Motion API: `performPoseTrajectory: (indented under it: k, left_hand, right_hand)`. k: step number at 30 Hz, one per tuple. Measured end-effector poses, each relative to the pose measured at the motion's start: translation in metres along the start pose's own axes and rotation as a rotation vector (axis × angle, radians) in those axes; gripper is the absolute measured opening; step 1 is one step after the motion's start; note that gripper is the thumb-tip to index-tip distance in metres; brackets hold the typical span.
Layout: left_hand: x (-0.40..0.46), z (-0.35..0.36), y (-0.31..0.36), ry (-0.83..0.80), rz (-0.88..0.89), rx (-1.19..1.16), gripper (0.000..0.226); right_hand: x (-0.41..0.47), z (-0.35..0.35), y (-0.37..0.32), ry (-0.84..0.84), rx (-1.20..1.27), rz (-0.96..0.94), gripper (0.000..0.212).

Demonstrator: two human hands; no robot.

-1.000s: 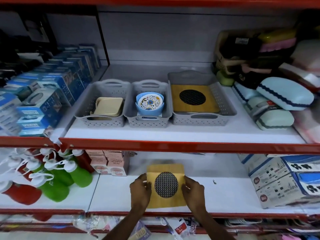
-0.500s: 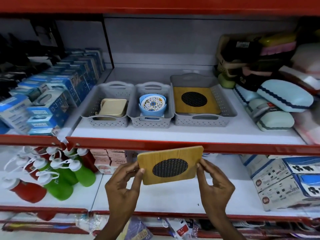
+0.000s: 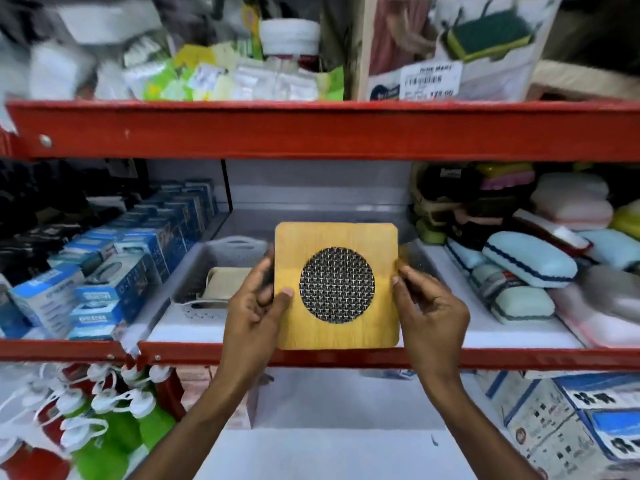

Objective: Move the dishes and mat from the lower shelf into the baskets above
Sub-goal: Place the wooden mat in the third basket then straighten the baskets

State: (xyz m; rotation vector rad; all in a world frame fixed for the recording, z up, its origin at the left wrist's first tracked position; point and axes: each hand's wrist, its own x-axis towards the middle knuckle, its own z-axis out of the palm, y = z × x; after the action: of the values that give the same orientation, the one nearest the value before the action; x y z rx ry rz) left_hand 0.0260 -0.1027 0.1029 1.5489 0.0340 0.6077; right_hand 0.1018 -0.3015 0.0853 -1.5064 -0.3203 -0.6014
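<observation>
A square wooden mat [image 3: 336, 237] with a round black mesh centre is held upright, facing me, in front of the middle shelf. My left hand [image 3: 254, 310] grips its left edge and my right hand [image 3: 429, 315] grips its right edge. Behind it, a grey basket [image 3: 221, 251] holds a beige square dish [image 3: 225, 287]. The mat hides the other baskets on that shelf. The lower shelf [image 3: 329, 452] below my arms is bare white where the mat lay.
Blue boxes [image 3: 114, 268] line the middle shelf at left; pale blue cases [image 3: 530, 259] are stacked at right. Red shelf rails [image 3: 311, 129] cross above and below. Green and red bottles [image 3: 104, 427] stand lower left, white boxes [image 3: 571, 424] lower right.
Both hands lifted the mat from the lower shelf up to the middle shelf's height and turned it upright. The view tilted upward, showing the top shelf.
</observation>
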Motion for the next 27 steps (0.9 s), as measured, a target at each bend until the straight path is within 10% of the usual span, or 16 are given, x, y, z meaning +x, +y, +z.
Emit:
performPoseTrajectory:
  k: [6, 16, 21, 27]
  left_hand:
    - [0.007, 0.005, -0.005, -0.023, -0.145, -0.032, 0.058]
    - [0.051, 0.041, 0.001, 0.002, -0.317, -0.132, 0.032]
    - [0.084, 0.063, 0.009, -0.124, -0.322, 0.119, 0.018]
    - [0.115, 0.078, -0.006, -0.572, 0.037, 0.745, 0.029]
  right_hand:
    - [0.002, -0.011, 0.012, -0.125, -0.213, 0.020, 0.034]
    - [0.023, -0.037, 0.019, -0.675, -0.968, -0.735, 0.068]
    - [0.068, -0.041, 0.016, -0.722, -1.119, -0.597, 0.085]
    - [0.118, -0.039, 0.045, -0.974, -1.009, -0.323, 0.035]
